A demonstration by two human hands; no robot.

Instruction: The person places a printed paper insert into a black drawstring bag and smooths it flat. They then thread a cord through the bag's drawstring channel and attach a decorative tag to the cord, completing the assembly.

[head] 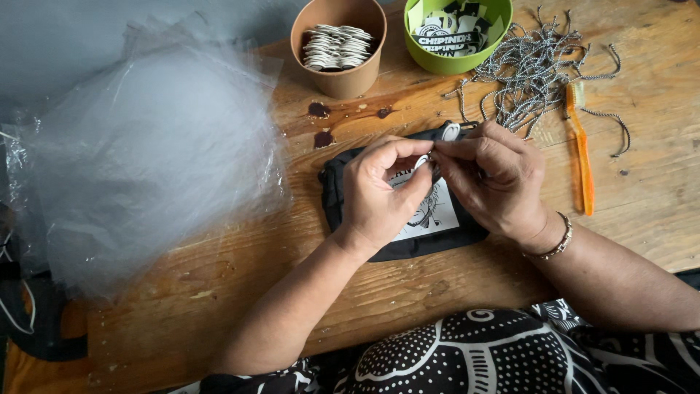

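Fingertips of both hands pinch one small white oval tag (423, 160) above the black fabric pouch with a white printed panel (437, 215). Left hand (379, 193) grips it; right hand (492, 179) steadies its edge. Best kept low over the pouch, grip firm, on the worn wooden table (437, 292).

One head-worn camera looks steeply down from close above the counter (219, 292), facing away from the wearer's lap at the bottom edge toward the cups (339, 47) at the top.
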